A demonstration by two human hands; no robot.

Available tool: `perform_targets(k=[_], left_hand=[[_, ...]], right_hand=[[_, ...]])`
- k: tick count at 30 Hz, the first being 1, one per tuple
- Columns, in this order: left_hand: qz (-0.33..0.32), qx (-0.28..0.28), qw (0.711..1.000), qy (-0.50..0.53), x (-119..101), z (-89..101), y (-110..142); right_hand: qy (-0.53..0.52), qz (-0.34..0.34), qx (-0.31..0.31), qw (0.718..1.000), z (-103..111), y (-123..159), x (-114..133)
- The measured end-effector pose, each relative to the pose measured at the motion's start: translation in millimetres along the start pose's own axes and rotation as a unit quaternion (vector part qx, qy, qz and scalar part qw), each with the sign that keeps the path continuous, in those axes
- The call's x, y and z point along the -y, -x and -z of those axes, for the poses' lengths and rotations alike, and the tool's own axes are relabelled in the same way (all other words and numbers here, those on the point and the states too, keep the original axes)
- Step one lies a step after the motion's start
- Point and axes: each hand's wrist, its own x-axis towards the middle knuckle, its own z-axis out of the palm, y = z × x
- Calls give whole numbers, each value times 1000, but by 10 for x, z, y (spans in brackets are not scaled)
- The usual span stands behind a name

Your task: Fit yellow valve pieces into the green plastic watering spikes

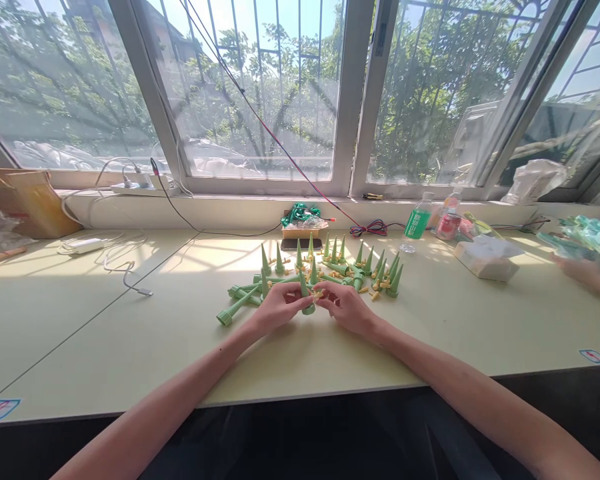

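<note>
My left hand point(281, 305) is closed around a green plastic spike point(305, 293), held upright with its pointed end up, low over the table. Beside it, my right hand point(347, 305) pinches a small yellow valve piece point(318, 294) against the spike's side near its base. Whether the piece is seated in the spike I cannot tell. Behind both hands stand several more green spikes point(394, 283) with yellow pieces at their bases. Others lie on their sides, one green spike point(237, 308) just left of my left hand. Loose yellow pieces point(375, 295) are scattered among them.
A phone point(301, 245) and a small box with green cord point(303, 217) are at the back. To the right stand a bottle point(417, 223), a can point(449, 227) and a tissue pack point(487, 259). Another person's hand point(587, 270) is at far right. White cables point(125, 267) lie left.
</note>
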Motion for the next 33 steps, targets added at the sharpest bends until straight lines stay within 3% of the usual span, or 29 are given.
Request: perform_targets(k=[7,20,33], left_hand=[[30,19,999,39,35,24,-5],[8,27,1000,13,48,30,-6],[-75,18,995,-56,65,20,-12]], right_hand=[[-9,6,4,1000,12,-17,8],[16,37,19,999,4,-9,-14],[39,65,32,997,4,-2,-36]])
